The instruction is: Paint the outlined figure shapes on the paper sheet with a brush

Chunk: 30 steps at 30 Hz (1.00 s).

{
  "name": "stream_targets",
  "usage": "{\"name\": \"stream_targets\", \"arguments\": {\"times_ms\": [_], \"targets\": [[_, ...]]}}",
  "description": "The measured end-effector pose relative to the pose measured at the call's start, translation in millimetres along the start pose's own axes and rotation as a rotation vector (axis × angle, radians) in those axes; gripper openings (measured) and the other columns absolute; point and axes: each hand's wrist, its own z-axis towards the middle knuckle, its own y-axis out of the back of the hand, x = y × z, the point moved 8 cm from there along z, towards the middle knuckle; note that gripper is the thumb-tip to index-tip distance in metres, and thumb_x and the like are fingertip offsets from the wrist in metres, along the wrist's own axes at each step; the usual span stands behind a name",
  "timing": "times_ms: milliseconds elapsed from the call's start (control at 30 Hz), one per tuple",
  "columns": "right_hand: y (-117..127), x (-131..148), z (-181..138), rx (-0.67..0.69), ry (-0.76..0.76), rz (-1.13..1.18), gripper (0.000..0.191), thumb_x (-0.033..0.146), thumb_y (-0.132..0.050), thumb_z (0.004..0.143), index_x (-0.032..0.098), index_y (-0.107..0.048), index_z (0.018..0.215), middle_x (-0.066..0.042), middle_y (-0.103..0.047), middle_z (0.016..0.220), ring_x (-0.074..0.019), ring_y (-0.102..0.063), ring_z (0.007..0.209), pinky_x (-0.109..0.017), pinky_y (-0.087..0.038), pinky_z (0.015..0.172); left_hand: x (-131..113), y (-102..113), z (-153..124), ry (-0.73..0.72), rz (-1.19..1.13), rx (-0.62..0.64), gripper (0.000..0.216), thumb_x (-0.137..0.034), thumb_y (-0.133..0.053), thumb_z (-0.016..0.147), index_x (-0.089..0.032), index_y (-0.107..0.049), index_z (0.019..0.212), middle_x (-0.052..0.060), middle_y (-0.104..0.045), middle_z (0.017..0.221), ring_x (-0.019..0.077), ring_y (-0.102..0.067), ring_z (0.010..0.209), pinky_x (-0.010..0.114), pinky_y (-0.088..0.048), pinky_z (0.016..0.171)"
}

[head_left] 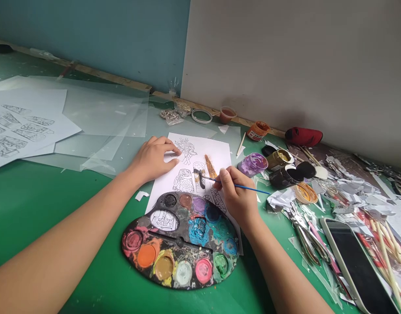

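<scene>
My right hand (238, 192) grips a thin blue paintbrush (249, 188), its tip touching a printed shape on a white sheet (162, 183) of line drawings. Dark paint shows on that shape, and a narrow pointed shape beside it is coloured golden brown. Resting on the sheet's left edge is my left hand (156, 158), fingers spread and holding nothing. A black paint palette (174, 244) with wells of several colours lies over the sheet's lower part. Right of the sheet stands an open jar of purple paint (252, 164).
More paint jars, including an orange one (258, 131) and a black one (285, 175), stand at the right. Beyond them lie paper scraps, pliers (305, 237) and a phone (359, 266). Printed sheets (33, 102) and clear plastic sheets (111, 109) spread across the left. A wall borders the back.
</scene>
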Motion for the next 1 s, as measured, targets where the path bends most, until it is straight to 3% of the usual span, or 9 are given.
{"name": "stream_targets", "arguments": {"times_ms": [1000], "targets": [[5.1,4.2,-3.8,0.044,-0.012,-0.011,0.039,0.040,-0.045,0.093,0.022,-0.053,0.060,-0.001,-0.063,0.051,-0.0128,-0.059,0.048,-0.025,-0.042,0.049,0.0,-0.7,1.3,0.002,-0.001,0.001,0.029,-0.037,-0.060,0.082,-0.027,-0.076,0.103,0.005,-0.066,0.119,0.0312,-0.055,0.117,0.046,-0.044,0.102]]}}
